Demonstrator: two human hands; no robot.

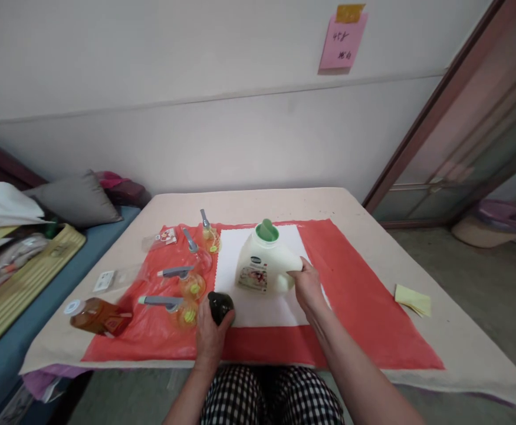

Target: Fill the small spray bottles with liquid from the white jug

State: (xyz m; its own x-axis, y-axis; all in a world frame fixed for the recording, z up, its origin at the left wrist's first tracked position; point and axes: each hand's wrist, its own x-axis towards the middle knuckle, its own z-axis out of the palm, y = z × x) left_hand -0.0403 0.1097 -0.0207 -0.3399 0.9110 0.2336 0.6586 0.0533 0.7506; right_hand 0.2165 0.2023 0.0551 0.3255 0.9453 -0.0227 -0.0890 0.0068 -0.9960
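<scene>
bare forearms, no sleeves; black-and-white checked trousers [270, 395] on lap.

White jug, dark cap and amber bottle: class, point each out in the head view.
white jug [264, 260]: head view, on its front body above the label.
dark cap [220, 306]: head view, on its rounded top.
amber bottle [98, 316]: head view, on its lying body.
</scene>
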